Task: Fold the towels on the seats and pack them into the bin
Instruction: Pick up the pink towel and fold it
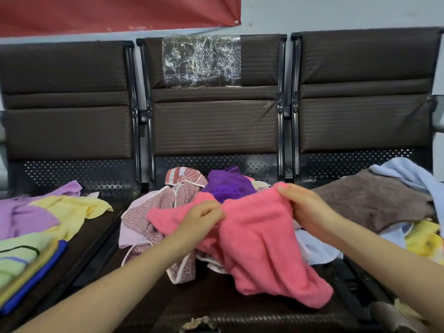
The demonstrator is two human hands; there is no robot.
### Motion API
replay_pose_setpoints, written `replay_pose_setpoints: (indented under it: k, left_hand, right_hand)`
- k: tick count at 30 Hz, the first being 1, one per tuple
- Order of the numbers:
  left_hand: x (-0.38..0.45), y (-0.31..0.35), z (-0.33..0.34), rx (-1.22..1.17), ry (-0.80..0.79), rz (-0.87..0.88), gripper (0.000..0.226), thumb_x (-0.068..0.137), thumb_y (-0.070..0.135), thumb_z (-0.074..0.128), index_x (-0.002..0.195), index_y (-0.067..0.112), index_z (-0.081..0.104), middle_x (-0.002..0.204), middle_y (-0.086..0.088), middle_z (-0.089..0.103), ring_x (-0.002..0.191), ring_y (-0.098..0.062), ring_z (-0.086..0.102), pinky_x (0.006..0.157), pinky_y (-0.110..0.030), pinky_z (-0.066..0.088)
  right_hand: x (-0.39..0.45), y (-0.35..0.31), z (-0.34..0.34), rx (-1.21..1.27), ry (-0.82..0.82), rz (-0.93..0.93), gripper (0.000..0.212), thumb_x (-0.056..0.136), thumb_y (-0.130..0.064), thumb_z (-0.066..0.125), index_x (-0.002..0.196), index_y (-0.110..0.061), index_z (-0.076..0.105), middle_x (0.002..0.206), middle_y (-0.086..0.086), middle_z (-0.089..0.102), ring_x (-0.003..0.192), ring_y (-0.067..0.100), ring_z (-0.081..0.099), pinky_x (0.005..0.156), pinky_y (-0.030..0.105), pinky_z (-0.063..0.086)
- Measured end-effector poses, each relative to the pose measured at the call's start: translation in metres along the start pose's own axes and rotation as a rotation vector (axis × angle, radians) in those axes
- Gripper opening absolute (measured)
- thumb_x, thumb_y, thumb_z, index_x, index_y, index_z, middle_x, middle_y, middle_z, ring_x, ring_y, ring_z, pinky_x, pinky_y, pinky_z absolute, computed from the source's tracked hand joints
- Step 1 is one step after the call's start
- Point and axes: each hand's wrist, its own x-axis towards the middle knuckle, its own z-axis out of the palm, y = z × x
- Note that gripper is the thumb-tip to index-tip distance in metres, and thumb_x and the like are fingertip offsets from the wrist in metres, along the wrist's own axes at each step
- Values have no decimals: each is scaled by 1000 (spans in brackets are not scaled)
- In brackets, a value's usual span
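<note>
A pink towel (259,239) hangs above the middle seat (216,306). My left hand (200,218) pinches its upper edge near the middle, and my right hand (304,206) grips the upper right corner. Behind it on the middle seat lie a purple towel (228,185) and a red-and-white patterned towel (156,207), both crumpled. No bin is in view.
On the left seat lie a lilac towel (26,215), a yellow towel (72,212) and a stack of folded towels (26,263). The right seat holds a brown towel (374,200), a pale blue towel (408,174) and a yellow one (425,239). Dark backrests stand behind.
</note>
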Motion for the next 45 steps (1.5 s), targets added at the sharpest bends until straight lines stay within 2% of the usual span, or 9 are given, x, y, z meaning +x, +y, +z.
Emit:
replay_pose_setpoints:
  k: [2,7,10,13,19,24,27,33,45]
  left_hand:
    - [5,0,-10,-60,47,-25,20,87,7,57,67,5,60,71,3,59,73,-7,57,77,-25,46]
    - [18,9,-8,-158,140,-41,21,98,12,47,93,19,66,104,2,65,105,-13,59,87,-33,51]
    - [17,25,11,-115,-72,-20,29,97,16,46,119,31,56,132,8,55,124,-7,50,92,-23,45]
    - [1,21,14,-330,-330,76,52,91,14,49,141,3,40,150,-6,38,133,-14,42,85,-17,41]
    - [13,21,20,-430,-203,17,17,78,18,60,78,14,76,77,0,67,68,-5,59,60,-17,46]
    - [27,36,-16,-561,78,-88,29,95,30,52,111,12,68,99,-6,71,91,-13,63,78,-26,50]
    - [30,34,-37,-530,208,-112,46,87,42,63,116,6,63,111,-16,67,94,-17,64,73,-27,54]
    - [26,40,-67,-607,391,-66,22,95,31,55,85,15,67,72,-1,71,68,-9,67,64,-21,55]
    - [-4,14,-111,-72,22,-178,61,56,45,87,107,17,69,99,-8,74,84,-16,70,61,-21,55]
  right_hand:
    - [-3,-15,0,89,-51,-7,56,72,-28,67,118,3,59,101,17,58,93,26,51,70,30,43]
    - [-18,-38,11,-92,-297,-98,18,74,-4,66,91,-6,62,73,1,65,65,9,60,58,16,50]
    - [-25,-46,20,-233,-426,-99,12,78,-13,64,89,-14,70,83,3,68,73,11,62,65,18,51]
    - [-30,-55,27,-320,-472,-150,7,80,-11,70,86,-13,71,81,-3,71,75,6,63,66,16,50]
    - [-20,-62,14,-294,-385,-136,8,75,-16,72,70,-17,67,64,-4,61,56,4,55,51,14,44]
    - [-13,-60,-7,-55,-580,151,67,58,-19,84,117,6,62,103,21,66,84,25,68,73,30,57]
    - [-13,-55,-5,-183,-630,243,46,62,-16,76,104,1,69,96,18,68,79,23,68,69,29,57]
    - [-16,-44,-7,-535,-701,412,41,59,-29,84,92,-9,73,96,9,74,84,17,70,77,26,55]
    - [4,-43,-24,248,168,114,21,94,-25,53,85,-13,68,75,1,67,66,9,64,62,22,55]
